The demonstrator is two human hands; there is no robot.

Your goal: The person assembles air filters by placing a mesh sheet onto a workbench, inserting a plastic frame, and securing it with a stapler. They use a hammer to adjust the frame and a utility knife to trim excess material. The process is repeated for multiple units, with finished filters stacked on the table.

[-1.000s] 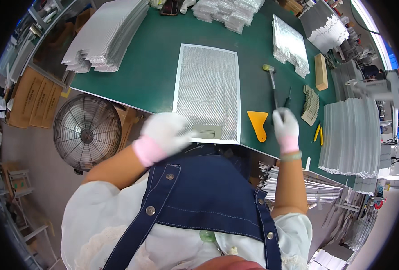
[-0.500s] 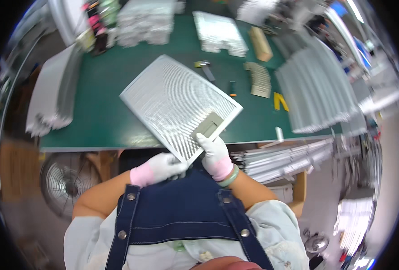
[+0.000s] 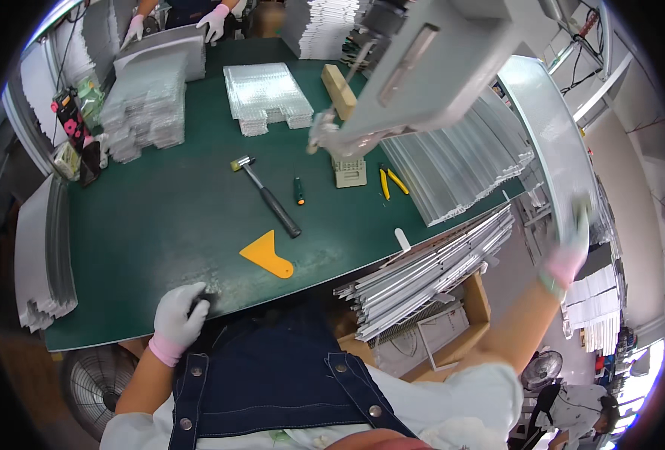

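Observation:
My right hand [image 3: 568, 253], gloved in white with a pink cuff, stretches far to the right and grips the lower end of a framed mesh panel [image 3: 553, 127]. The panel stands on edge past the table, and motion blurs my fingers on it. At the near table edge rests my left hand [image 3: 176, 316], its gloved fingers loosely bent, thumb apart, nothing visible in them. An orange scraper [image 3: 266, 253] lies ahead of it. Beyond that are a hammer [image 3: 278, 213] with a dark handle, a small screwdriver [image 3: 298, 191] and yellow-handled cutters [image 3: 393, 181].
A pale grey machine body [image 3: 441, 79] hangs blurred over the table's far right. Frame-like strips [image 3: 460, 161] are stacked at right, silvery mesh sheets [image 3: 268, 86] at the back. A co-worker's gloved hands [image 3: 214, 22] touch a sheet pile. Metal bars [image 3: 422, 274] lie below the near edge.
The mesh panel has gone from over the table to the far right in my right hand. My left hand has let go of it. The scraper is now uncovered, and the view has turned.

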